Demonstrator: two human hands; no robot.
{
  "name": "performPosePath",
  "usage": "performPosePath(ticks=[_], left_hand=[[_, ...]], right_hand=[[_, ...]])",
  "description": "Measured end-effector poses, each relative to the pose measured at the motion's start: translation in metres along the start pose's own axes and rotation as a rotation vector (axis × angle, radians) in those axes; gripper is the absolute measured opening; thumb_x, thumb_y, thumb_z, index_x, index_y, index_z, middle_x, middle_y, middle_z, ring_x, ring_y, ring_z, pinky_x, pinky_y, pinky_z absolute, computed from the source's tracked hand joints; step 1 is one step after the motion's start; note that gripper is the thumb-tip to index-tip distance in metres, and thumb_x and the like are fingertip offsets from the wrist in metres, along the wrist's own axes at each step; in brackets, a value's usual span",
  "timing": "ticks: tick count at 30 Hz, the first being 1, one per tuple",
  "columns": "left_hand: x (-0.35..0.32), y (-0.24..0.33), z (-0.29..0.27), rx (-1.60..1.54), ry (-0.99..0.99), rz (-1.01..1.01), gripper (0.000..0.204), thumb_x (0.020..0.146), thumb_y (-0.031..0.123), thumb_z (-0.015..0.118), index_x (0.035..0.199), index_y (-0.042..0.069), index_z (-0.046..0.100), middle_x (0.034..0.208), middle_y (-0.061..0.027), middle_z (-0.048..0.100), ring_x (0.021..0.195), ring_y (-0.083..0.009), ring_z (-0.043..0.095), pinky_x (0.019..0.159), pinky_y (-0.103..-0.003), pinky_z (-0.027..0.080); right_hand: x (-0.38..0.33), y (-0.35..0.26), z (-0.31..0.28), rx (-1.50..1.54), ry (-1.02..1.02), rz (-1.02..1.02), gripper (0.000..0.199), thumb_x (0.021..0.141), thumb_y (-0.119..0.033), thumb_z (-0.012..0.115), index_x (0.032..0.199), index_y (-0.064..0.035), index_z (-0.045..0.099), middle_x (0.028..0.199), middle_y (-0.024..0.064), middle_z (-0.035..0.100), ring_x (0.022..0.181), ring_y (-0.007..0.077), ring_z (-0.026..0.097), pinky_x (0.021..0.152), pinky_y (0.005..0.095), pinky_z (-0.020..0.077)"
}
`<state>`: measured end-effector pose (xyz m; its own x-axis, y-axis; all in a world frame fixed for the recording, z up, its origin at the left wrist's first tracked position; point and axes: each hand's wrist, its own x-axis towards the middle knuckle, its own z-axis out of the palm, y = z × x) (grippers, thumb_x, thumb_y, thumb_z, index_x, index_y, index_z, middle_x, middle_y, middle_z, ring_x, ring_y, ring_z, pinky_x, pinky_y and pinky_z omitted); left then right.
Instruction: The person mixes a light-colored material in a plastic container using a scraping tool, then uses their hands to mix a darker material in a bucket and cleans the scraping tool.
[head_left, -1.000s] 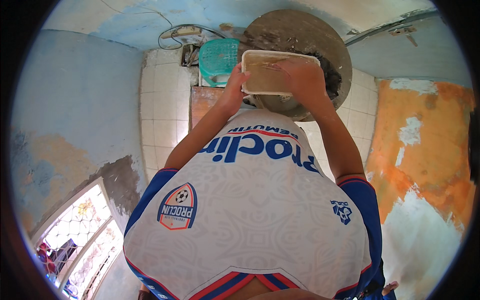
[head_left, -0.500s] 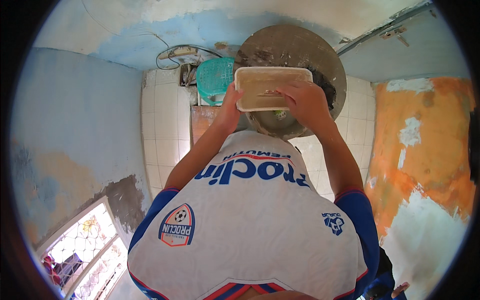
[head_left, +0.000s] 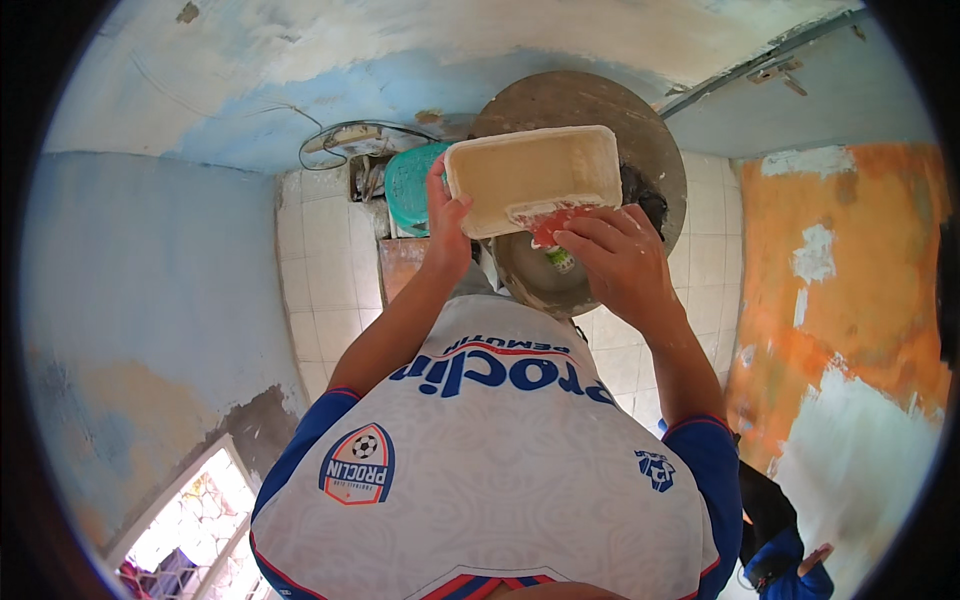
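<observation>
The left hand (head_left: 446,232) grips the left edge of a cream tray (head_left: 533,178), with the thumb over the rim. The right hand (head_left: 622,265) is closed around a tool with a red handle (head_left: 556,226), and its tip rests on the near edge of the tray. The tray is held up in front of the person, just above a big round brown tub (head_left: 600,140). A green basket (head_left: 408,187) sits just to the left of the tub. White tiles (head_left: 325,290) cover the wall behind. The wall on the right has orange paint (head_left: 850,280) with white patches. The person wears a white shirt with blue sleeves (head_left: 480,460).
</observation>
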<state>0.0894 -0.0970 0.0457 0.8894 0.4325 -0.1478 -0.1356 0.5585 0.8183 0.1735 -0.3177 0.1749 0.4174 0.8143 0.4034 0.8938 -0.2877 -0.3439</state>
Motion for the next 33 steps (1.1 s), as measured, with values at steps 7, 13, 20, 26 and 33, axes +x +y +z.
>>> performPosePath(ticks=[7,13,20,26,33], left_hand=[[0.036,0.007,-0.003,-0.041,-0.084,-0.062,0.081,0.085,0.028,0.060,0.155,0.009,0.026,0.146,-0.0123,0.047,0.138,-0.0255,0.047,0.116,-0.043,0.039],[0.063,-0.003,-0.009,-0.049,-0.152,-0.192,0.069,0.093,0.035,0.058,0.154,0.013,0.032,0.148,-0.0082,0.047,0.143,-0.0243,0.043,0.118,-0.044,0.037],[0.082,-0.016,-0.015,-0.039,-0.098,-0.205,0.070,0.093,0.028,0.058,0.154,0.011,0.029,0.146,-0.0111,0.047,0.138,-0.0240,0.047,0.116,-0.043,0.037],[0.095,-0.009,-0.011,0.012,-0.035,-0.169,0.073,0.093,0.022,0.059,0.155,0.007,0.022,0.142,-0.0162,0.049,0.130,-0.0230,0.049,0.114,-0.039,0.037],[0.099,-0.015,-0.033,0.007,0.053,-0.210,0.072,0.093,0.026,0.060,0.154,0.009,0.024,0.140,-0.0165,0.048,0.130,-0.0240,0.048,0.114,-0.039,0.036]], right_hand=[[0.017,-0.005,-0.025,-0.053,0.189,0.079,0.027,0.076,0.005,0.074,0.100,-0.0067,0.074,0.102,0.0089,0.076,0.094,0.0301,0.072,0.083,0.0407,0.0547],[0.021,-0.014,0.019,0.146,0.595,0.568,0.019,0.091,0.010,0.068,0.108,0.0015,0.068,0.101,0.0137,0.076,0.092,0.0177,0.073,0.080,0.0320,0.0593],[0.023,-0.017,0.080,1.131,1.047,1.137,0.022,0.094,0.003,0.066,0.108,-0.0022,0.049,0.103,0.0139,0.067,0.089,0.0181,0.071,0.070,0.0287,0.0622],[0.022,-0.001,0.109,1.319,0.987,1.329,0.016,0.095,-0.001,0.062,0.103,-0.0031,0.049,0.105,0.0169,0.067,0.086,0.0235,0.073,0.065,0.0312,0.0640],[0.026,-0.019,0.105,1.161,0.961,1.377,0.015,0.095,0.000,0.062,0.101,-0.0031,0.048,0.105,0.0178,0.067,0.082,0.0235,0.073,0.062,0.0306,0.0634]])
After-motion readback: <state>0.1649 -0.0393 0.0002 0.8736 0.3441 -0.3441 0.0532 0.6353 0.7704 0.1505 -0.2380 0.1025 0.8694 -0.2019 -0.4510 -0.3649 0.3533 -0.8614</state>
